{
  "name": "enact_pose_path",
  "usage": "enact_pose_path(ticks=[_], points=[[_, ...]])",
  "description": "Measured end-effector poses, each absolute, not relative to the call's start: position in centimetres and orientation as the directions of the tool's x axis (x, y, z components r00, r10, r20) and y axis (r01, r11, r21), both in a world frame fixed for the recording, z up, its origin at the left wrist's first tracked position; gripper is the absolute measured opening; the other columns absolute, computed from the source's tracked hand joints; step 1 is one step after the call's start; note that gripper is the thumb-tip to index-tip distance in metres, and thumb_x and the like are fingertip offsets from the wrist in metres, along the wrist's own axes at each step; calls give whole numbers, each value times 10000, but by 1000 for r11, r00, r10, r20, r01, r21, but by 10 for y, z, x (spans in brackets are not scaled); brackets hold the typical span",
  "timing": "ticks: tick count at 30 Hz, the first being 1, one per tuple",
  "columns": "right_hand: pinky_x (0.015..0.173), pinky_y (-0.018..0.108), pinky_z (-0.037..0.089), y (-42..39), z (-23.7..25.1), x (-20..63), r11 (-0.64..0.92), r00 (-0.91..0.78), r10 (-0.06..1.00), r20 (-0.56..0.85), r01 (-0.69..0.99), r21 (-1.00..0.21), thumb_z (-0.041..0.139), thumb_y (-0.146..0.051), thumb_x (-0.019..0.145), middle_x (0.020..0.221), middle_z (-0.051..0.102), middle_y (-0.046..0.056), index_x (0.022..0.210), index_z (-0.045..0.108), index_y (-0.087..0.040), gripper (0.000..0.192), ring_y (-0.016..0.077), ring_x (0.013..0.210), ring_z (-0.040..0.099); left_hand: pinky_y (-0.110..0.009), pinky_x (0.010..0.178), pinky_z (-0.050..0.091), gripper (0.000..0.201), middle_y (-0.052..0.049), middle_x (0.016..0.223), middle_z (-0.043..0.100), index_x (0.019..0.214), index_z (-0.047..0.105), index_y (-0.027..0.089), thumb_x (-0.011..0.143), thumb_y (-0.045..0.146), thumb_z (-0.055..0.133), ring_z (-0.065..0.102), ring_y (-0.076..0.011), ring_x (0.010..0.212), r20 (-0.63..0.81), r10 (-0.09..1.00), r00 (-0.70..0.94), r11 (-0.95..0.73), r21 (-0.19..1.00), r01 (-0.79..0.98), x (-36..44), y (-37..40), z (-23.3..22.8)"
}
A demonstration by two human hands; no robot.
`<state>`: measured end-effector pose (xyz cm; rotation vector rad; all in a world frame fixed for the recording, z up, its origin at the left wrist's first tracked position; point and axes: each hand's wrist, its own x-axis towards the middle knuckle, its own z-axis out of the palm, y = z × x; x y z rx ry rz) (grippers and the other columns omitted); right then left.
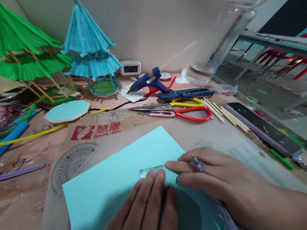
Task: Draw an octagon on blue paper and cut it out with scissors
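A sheet of turquoise paper (100, 186) lies at an angle on the work surface in front of me. My left hand (149, 210) rests on the paper with its fingers stretched out, pressing down a clear ruler (152, 169); most of the ruler is hidden under the fingers. My right hand (215, 174) is beside it on the right, fingertips at the ruler's end. A pen (197, 164) is held in the right hand, passing between the fingers, its other end below the palm. A clear protractor (73, 165) lies left of the paper.
Scissors with red handles (194, 114), yellow-handled scissors (187, 102) and a blue glue gun (149, 81) lie behind the paper. Green (24, 34) and blue (86, 37) pagoda models stand at the back. A phone (262, 127) and wooden sticks (231, 118) are on the right.
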<state>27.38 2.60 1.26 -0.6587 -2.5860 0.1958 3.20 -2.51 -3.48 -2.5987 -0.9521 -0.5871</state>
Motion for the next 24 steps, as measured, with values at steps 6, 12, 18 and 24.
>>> enact_pose_path(ticks=[6, 12, 18, 24], points=[[812, 348, 564, 27, 24, 274, 852, -761, 523, 384, 459, -251, 512, -190, 1012, 1150, 742, 132, 1120, 631, -153, 165, 228, 958, 679, -381, 1171, 277, 318, -125, 1281, 690, 1215, 581, 143, 1025, 302, 382, 637, -245, 1202, 491, 551, 675, -720, -130, 682, 35, -23, -30], [739, 290, 573, 29, 56, 269, 585, -661, 731, 170, 479, -655, 340, -611, 1021, 995, 731, 95, 1176, 606, -206, 509, 209, 877, 706, -340, 1078, 384, 312, -95, 1318, 672, 1273, 545, 152, 1002, 236, 413, 628, -228, 1211, 451, 559, 695, -725, -141, 674, 35, -23, -21], [520, 197, 412, 59, 64, 223, 487, -710, 703, 45, 435, -757, 520, -219, 961, 677, 569, -16, 775, 528, -182, 190, 97, 586, 522, -320, 1051, 400, 282, -63, 1170, 736, 1228, 558, 169, 982, 220, 430, 668, -201, 1103, 485, 598, 638, -683, -109, 722, 39, -26, -20], [414, 166, 284, 83, 34, 195, 222, -658, 750, -62, 339, -914, 762, -292, 806, 567, 451, -87, 686, 460, -195, 339, 60, 482, 393, -338, 1129, 303, 304, -64, 1182, 738, 1240, 519, 158, 991, 173, 345, 659, -194, 1134, 477, 613, 630, -685, -76, 724, 37, -30, -26]])
